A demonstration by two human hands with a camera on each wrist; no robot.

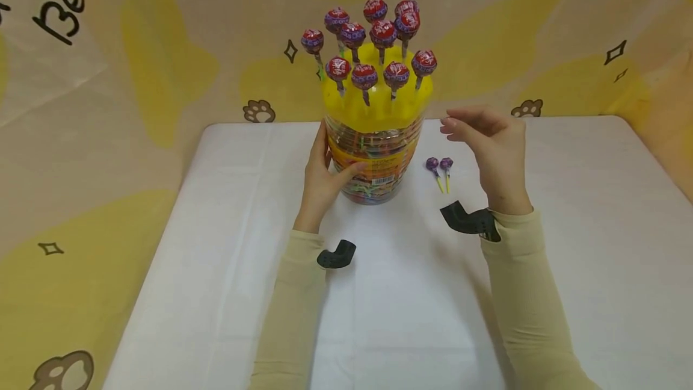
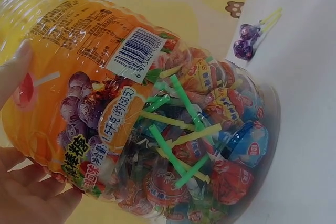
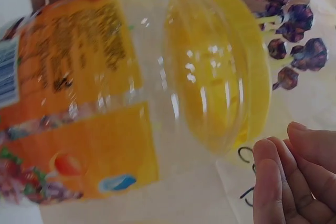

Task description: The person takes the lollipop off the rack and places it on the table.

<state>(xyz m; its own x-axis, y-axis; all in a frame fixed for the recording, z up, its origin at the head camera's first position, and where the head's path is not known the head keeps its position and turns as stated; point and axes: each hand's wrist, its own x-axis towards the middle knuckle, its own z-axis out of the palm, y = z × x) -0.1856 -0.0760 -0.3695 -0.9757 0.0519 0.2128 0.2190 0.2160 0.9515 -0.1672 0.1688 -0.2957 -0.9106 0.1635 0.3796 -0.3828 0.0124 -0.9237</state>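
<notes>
A clear plastic candy jar [image 1: 392, 161] with an orange label stands upright on the table. Wrapped lollipops with colored sticks fill its lower part in the left wrist view. My left hand [image 1: 320, 182] grips its left side, thumb across the front of the label. Several red and purple lollipops [image 1: 383, 34] stick up from the yellow lid [image 1: 373, 118]. To the right of the lid, my right hand [image 1: 495, 152] is raised with fingers loosely bent. Nothing shows between the right fingertips [image 3: 269, 156], close to the lid's edge in the right wrist view.
Two purple-wrapped lollipops [image 1: 446, 164] with yellow sticks lie side by side on the table, right of the jar. White cloth covers the table [image 1: 227, 245]. Behind it hangs a yellow and cream backdrop [image 1: 211, 35] with paw prints and lettering.
</notes>
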